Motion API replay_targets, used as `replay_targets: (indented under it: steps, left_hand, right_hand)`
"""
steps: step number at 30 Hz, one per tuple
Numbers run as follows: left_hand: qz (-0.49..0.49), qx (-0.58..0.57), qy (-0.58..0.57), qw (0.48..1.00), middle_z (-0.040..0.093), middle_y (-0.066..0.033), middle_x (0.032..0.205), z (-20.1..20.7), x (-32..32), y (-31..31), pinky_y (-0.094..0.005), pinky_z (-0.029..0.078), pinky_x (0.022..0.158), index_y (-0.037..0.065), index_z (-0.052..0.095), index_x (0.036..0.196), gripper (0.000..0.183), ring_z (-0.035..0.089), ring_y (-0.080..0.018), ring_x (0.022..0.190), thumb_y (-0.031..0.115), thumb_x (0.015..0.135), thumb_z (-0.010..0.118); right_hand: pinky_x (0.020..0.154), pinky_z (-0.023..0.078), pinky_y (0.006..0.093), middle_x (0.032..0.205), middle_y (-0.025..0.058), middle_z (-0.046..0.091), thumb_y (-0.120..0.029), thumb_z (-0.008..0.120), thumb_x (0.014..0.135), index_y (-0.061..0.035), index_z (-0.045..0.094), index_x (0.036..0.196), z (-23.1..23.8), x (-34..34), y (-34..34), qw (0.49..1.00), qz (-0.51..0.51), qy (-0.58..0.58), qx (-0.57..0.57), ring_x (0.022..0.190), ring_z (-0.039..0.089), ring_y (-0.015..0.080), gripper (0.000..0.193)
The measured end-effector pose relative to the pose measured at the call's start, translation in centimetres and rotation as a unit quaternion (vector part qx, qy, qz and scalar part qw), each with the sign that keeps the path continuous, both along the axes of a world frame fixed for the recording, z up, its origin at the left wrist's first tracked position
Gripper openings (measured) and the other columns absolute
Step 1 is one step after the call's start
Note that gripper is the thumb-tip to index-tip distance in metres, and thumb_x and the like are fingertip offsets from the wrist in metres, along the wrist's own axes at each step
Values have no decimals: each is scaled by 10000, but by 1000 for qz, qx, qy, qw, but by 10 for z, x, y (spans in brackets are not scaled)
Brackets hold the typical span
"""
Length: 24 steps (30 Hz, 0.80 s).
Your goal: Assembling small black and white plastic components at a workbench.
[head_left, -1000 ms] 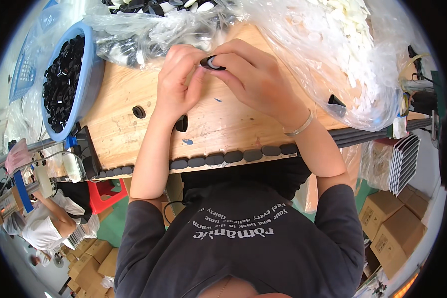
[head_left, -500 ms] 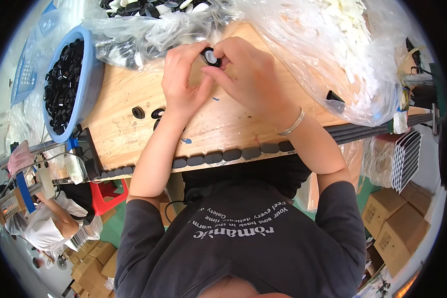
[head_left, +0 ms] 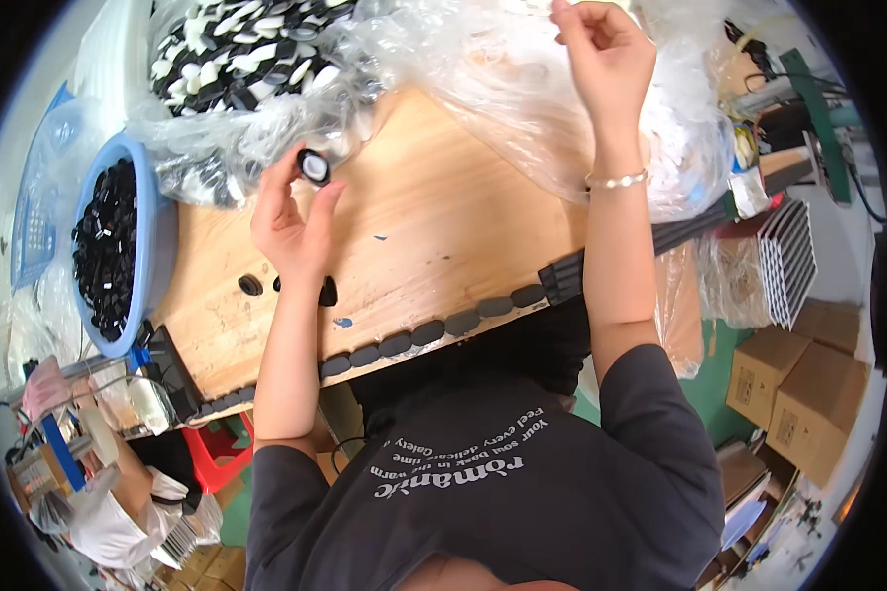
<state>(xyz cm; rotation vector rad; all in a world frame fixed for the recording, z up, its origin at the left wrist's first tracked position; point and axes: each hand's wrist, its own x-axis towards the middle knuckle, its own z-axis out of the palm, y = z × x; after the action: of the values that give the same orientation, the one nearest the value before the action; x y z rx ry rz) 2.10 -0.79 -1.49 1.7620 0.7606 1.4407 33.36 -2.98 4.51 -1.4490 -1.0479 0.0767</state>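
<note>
My left hand (head_left: 291,222) is raised above the left part of the wooden table. Between its thumb and fingers is a round black cap (head_left: 304,169) with a white disc inside, its open side facing up. My right hand (head_left: 613,61) is stretched far out at the upper right, over a clear plastic bag (head_left: 493,108). Its fingers are curled with the tips close together; whatever they may pinch is too small to make out. Near my left wrist a black cap (head_left: 250,285) lies on the table, and another black cap (head_left: 328,292) is partly hidden behind the forearm.
A blue basin (head_left: 164,261) full of black caps stands at the left edge. Black and white pieces (head_left: 246,59) fill a plastic bag at the far left. Dark padding (head_left: 394,345) lines the table's front edge. Cardboard boxes (head_left: 808,414) are stacked at the right, beyond the table.
My hands were together at the cap and are now apart. The left keeps the cap, lower and further left; the right has let go and reached to the far right. The view has shifted.
</note>
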Motion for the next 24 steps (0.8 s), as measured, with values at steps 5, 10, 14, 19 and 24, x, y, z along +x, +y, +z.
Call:
replay_targets:
  steps: [5, 10, 14, 19, 24]
  left_hand:
    - [8, -31, -21, 999, 579, -96, 1136, 4, -9, -3, -277, 405, 933, -49, 550, 1222, 473, 550, -159, 1018, -58, 771, 692]
    - [-17, -23, -16, 999, 578, -98, 1123, 12, -2, -3, -278, 410, 927, -47, 555, 1216, 470, 553, -159, 1005, -71, 766, 688]
    - [-18, -12, 0, 1000, 576, -77, 1067, 13, 1, -7, -267, 415, 889, -44, 564, 1205, 480, 533, -146, 942, -82, 744, 692]
    - [-20, 10, 58, 998, 560, -43, 941, 14, 7, -9, -256, 402, 832, -15, 598, 1168, 484, 489, -144, 863, -79, 700, 705]
    - [-14, 5, 60, 998, 568, -46, 916, 9, 3, -9, -256, 408, 812, -3, 611, 1149, 482, 497, -148, 853, -71, 682, 715]
  right_hand:
    - [599, 465, 206, 783, 19, 664, -88, 653, 848, 21, 643, 913, -3, 75, -33, 989, 6, -107, -99, 664, 586, 70, 127]
    - [680, 519, 319, 803, 130, 688, -91, 643, 791, -9, 673, 909, -20, 112, -92, 918, -20, -224, -327, 701, 663, 217, 146]
    - [635, 512, 292, 820, 108, 682, -100, 657, 801, 12, 656, 920, -34, 106, -101, 929, -36, -138, -342, 675, 668, 182, 164]
    - [659, 522, 313, 861, 163, 680, -163, 687, 779, 34, 656, 913, -59, 107, -94, 908, -42, -238, -341, 701, 672, 234, 241]
    - [660, 521, 335, 762, 158, 674, -164, 686, 759, 10, 655, 845, -58, 90, -86, 911, -102, -182, -355, 690, 667, 250, 197]
